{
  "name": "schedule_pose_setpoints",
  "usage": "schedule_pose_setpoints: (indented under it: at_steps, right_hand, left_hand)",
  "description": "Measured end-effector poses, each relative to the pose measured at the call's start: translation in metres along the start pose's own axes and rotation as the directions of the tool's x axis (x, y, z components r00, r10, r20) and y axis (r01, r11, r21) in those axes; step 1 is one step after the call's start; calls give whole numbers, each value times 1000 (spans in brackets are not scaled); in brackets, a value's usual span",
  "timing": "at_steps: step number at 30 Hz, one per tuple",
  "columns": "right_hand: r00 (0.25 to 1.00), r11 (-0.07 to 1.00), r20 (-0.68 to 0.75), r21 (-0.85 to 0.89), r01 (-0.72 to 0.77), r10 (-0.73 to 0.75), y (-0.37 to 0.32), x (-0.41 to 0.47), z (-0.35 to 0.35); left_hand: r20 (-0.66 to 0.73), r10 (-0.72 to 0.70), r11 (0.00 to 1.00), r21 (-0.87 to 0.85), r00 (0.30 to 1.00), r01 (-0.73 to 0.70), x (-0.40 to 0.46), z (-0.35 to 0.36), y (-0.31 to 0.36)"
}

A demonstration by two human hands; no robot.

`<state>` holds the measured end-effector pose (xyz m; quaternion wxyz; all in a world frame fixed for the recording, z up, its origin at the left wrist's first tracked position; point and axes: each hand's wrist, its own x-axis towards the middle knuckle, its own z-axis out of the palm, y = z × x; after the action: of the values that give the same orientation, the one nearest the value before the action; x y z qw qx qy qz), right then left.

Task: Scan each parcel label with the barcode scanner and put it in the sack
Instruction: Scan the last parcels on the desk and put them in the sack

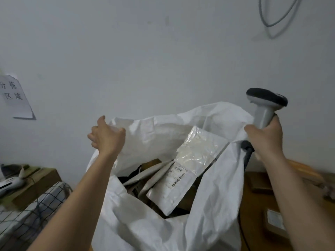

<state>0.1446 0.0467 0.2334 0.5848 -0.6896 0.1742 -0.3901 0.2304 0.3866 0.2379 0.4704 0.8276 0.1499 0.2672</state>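
A large white woven sack (213, 205) stands open, its crinkled cloth slumped in soft folds. Inside lie flat parcels; the topmost, a white plastic mailer (183, 180) with a glossy clear pocket and a barcode label (176, 175), leans toward the sack's right wall. The left hand (107, 137) grips the far left rim, fingers curled over the cloth. The right hand (265, 136) grips the grey handle of a barcode scanner (266, 102) with a dark rounded head, together with the right rim. Behind, a plain pale wall (145, 60) carries a paper notice (15, 96).
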Motion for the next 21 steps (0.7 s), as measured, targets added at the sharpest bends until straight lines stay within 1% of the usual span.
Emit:
schedule_pose_setpoints:
  at_steps: [2, 5, 9, 13, 17, 19, 21]
  right_hand:
    - [999, 1000, 41, -6, 2, -1, 6, -2, -12]
    - [997, 1000, 76, 3, 8, -8, 12, -7, -29]
    - [997, 1000, 75, 27, 15, -17, 18, -14, -50]
    - [997, 999, 79, 53, 10, -14, 27, -22, -74]
    - [998, 1000, 64, 7, 4, -4, 36, -35, -106]
    - [999, 1000, 50, -26, -7, 8, 40, -44, -125]
    - [999, 998, 31, -54, -33, 35, 46, -56, -146]
  left_hand:
    - [-34, 61, 995, 81, 998, -58, -18, -1, 7]
    - [-47, 150, 984, 107, 988, -144, -50, 3, 15]
    - [22, 249, 961, 114, 968, -250, -99, 14, 25]
    - [132, 314, 936, 123, 940, -330, -149, 29, 33]
    - [252, 415, 888, 98, 874, -450, -195, 43, 47]
    - [286, 497, 844, 60, 819, -533, -218, 52, 57]
    - [309, 590, 780, 18, 746, -625, -244, 63, 65]
